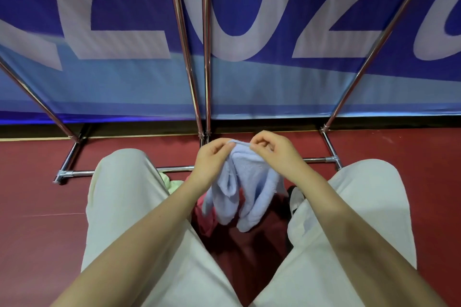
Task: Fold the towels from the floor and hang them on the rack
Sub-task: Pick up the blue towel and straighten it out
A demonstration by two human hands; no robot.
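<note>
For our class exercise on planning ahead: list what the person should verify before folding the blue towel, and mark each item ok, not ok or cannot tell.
1. Left hand pinches the top edge of the blue towel: ok.
2. Right hand pinches the same edge: ok.
3. Towel hangs flat and spread out: not ok, it droops in bunched folds.
4. Towel is lifted free of the pink towel and the green towel below: cannot tell.
5. Rack stands within view ahead: ok.
6. Free rail on the rack for hanging: cannot tell, its top is out of frame.
</note>
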